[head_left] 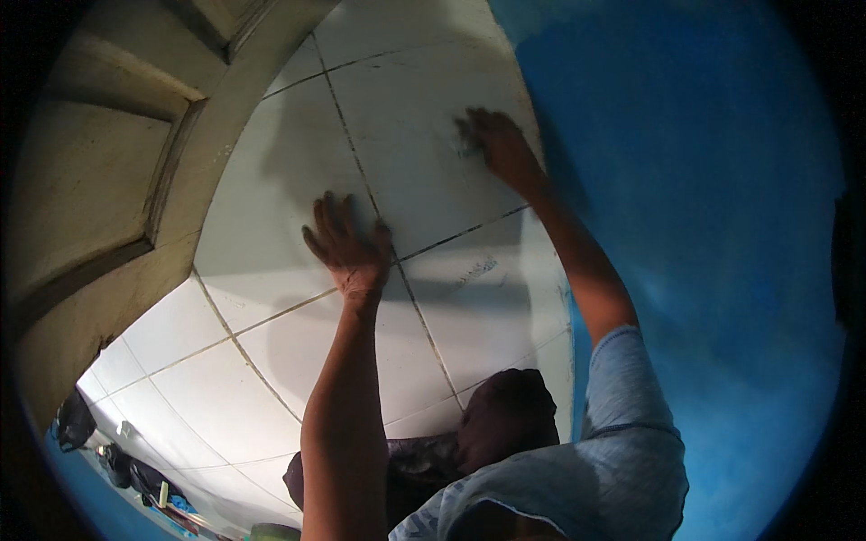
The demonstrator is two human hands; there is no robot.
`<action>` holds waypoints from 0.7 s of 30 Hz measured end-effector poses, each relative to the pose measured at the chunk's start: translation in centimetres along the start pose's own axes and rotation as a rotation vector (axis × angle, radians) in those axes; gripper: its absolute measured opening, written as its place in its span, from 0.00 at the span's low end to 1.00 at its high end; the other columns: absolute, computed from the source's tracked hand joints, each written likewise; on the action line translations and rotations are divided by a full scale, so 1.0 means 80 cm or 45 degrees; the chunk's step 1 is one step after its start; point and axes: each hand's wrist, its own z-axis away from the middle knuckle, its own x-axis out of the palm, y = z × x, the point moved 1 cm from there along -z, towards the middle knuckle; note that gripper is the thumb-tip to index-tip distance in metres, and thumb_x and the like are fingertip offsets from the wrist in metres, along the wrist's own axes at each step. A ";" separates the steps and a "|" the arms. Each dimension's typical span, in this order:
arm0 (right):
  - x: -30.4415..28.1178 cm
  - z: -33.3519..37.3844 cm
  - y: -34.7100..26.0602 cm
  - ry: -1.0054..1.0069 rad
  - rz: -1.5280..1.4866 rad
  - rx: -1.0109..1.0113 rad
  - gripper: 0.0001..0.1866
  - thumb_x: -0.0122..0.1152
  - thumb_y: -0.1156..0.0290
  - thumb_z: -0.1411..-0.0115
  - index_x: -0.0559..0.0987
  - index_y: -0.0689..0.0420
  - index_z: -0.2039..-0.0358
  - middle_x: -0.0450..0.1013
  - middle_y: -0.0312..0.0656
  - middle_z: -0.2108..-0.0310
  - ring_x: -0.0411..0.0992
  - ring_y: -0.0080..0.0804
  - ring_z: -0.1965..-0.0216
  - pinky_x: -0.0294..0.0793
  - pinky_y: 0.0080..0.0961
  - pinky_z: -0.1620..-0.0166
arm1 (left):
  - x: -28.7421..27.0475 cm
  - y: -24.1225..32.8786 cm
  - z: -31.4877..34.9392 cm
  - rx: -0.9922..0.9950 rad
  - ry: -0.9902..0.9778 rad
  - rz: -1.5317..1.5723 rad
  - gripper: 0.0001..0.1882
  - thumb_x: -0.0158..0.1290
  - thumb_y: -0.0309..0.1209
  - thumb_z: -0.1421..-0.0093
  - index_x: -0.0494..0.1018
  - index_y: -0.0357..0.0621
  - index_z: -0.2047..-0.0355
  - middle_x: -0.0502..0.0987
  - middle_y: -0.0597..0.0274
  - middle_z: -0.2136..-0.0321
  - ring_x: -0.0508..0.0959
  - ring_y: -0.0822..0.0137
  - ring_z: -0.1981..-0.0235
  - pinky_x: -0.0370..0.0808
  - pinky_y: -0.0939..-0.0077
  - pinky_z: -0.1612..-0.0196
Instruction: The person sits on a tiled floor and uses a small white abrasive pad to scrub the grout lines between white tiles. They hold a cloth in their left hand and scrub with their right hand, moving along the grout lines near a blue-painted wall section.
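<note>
One left hand (348,254) splays five fingers (332,215) on white tiles (415,180); whether one right hand (496,142) grips, I cannot tell.

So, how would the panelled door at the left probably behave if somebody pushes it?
The panelled door is probably stiff, since its straight-cut panels look rigid. It is likely heavy, being broad and solid-looking. Its ridged mouldings might offer some grip.
</note>
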 end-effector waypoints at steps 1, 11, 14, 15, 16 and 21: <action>0.000 -0.033 0.008 0.012 -0.027 0.005 0.27 0.50 0.85 0.51 0.71 0.53 0.48 0.65 0.46 0.45 0.63 0.43 0.44 0.59 0.39 0.40 | -0.002 0.001 0.001 -0.017 -0.024 -0.028 0.32 0.49 0.43 0.46 0.58 0.44 0.43 0.52 0.53 0.39 0.47 0.57 0.35 0.38 0.48 0.36; -0.021 0.062 -0.055 -0.330 0.031 -0.152 0.29 0.51 0.82 0.50 0.70 0.47 0.46 0.64 0.46 0.45 0.63 0.42 0.43 0.61 0.43 0.43 | -0.004 -0.003 0.003 0.017 0.009 0.069 0.30 0.46 0.42 0.46 0.59 0.42 0.44 0.53 0.51 0.40 0.48 0.54 0.35 0.37 0.46 0.37; -0.023 0.023 -0.080 -0.266 -0.051 -0.145 0.30 0.53 0.81 0.51 0.69 0.48 0.45 0.66 0.46 0.47 0.66 0.41 0.47 0.63 0.41 0.45 | -0.008 -0.008 0.004 -0.016 -0.044 -0.021 0.31 0.49 0.41 0.46 0.58 0.43 0.43 0.52 0.51 0.39 0.46 0.55 0.35 0.36 0.48 0.36; -0.022 -0.001 -0.081 -0.200 0.005 -0.102 0.31 0.53 0.83 0.52 0.70 0.49 0.46 0.66 0.45 0.47 0.66 0.42 0.47 0.64 0.40 0.45 | -0.007 -0.002 0.004 -0.011 -0.053 0.012 0.31 0.48 0.41 0.46 0.58 0.43 0.43 0.52 0.51 0.39 0.47 0.55 0.35 0.36 0.48 0.36; -0.018 -0.029 -0.074 -0.125 0.051 -0.065 0.31 0.52 0.85 0.54 0.70 0.49 0.47 0.67 0.45 0.47 0.66 0.43 0.48 0.65 0.38 0.45 | -0.007 0.002 0.003 -0.009 -0.057 0.032 0.31 0.48 0.41 0.46 0.58 0.42 0.43 0.52 0.51 0.39 0.47 0.55 0.35 0.36 0.49 0.36; -0.017 -0.090 -0.046 -0.264 -0.051 0.009 0.28 0.52 0.85 0.54 0.73 0.52 0.50 0.67 0.44 0.48 0.66 0.43 0.49 0.66 0.38 0.47 | -0.004 -0.001 0.003 0.011 -0.051 0.030 0.31 0.47 0.42 0.45 0.58 0.42 0.43 0.52 0.51 0.39 0.47 0.55 0.35 0.35 0.49 0.36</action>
